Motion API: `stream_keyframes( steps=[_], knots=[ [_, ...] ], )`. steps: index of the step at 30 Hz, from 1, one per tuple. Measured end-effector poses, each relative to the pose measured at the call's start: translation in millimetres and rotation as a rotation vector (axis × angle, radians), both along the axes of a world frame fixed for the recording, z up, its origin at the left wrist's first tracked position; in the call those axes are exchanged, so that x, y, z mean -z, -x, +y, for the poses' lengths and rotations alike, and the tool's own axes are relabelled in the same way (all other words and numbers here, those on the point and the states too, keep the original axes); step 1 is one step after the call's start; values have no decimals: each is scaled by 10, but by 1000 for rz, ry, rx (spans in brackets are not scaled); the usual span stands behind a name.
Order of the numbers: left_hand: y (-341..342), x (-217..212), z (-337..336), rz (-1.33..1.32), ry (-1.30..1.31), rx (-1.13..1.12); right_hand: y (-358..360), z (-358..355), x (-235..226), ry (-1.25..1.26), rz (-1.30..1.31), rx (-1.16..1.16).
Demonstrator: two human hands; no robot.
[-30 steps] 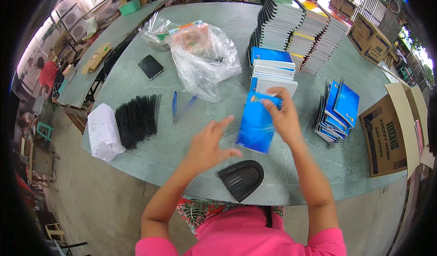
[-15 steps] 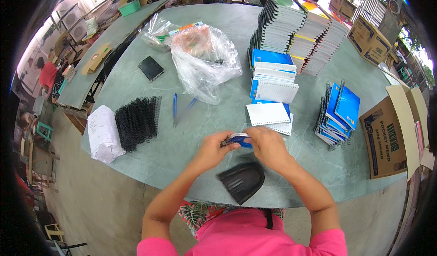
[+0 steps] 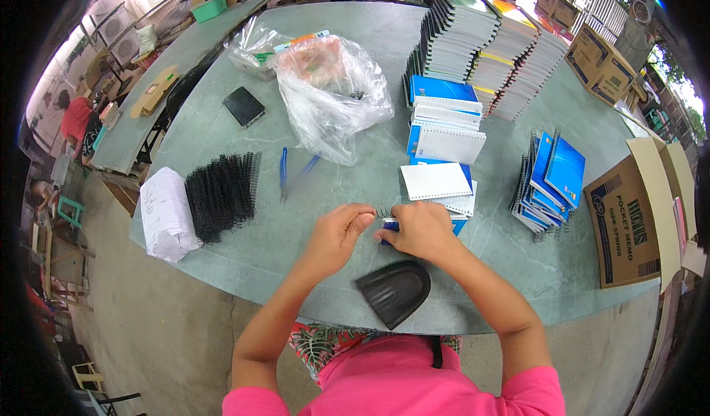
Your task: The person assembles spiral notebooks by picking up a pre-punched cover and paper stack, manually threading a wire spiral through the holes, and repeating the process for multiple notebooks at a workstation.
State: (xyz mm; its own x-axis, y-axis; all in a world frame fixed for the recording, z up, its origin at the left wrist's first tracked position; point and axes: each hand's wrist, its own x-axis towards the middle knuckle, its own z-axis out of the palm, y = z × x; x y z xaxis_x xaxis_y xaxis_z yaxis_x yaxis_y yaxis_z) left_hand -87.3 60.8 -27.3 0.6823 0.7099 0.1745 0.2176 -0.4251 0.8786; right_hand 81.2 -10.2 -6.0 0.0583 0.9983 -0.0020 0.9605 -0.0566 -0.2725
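My left hand (image 3: 340,232) pinches the end of a black spiral wire binding (image 3: 383,212) close to the table's front edge. My right hand (image 3: 416,231) covers a small blue-covered notepad (image 3: 390,227) and holds it against the binding. Just beyond the hands lies an unbound pad with lined white pages (image 3: 436,181). A black ridged plastic piece (image 3: 394,292) lies on the table right under my wrists.
A pile of black spiral bindings (image 3: 222,193) and a white paper bundle (image 3: 164,213) lie left. Blue-handled pliers (image 3: 284,172) and plastic bags (image 3: 334,90) sit ahead. Stacks of notebooks (image 3: 473,46) stand far right, bound blue pads (image 3: 551,179) and a cardboard box (image 3: 629,220) right.
One second ago my right hand reached out to a blue pad and my left hand was spread open. Both hands have since come together over the small pad near the table edge.
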Motion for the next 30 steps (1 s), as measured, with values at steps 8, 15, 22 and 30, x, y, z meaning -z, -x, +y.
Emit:
stream_keyframes(
  steps=[8,15,22,30],
  knots=[
    [-79,87,-196,65,-349,-73,-59,-35,51,-84,114,21],
    [-93,98,-257,122,-131,121,-109,-124,110,-54,98,3],
    [-119,-59,-253,109,-128,103,-284,-187,183,-47,227,-120],
    [-53,-96,-135,117,-41,-95,-226,-79,62,-115,6,-77]
  ],
)
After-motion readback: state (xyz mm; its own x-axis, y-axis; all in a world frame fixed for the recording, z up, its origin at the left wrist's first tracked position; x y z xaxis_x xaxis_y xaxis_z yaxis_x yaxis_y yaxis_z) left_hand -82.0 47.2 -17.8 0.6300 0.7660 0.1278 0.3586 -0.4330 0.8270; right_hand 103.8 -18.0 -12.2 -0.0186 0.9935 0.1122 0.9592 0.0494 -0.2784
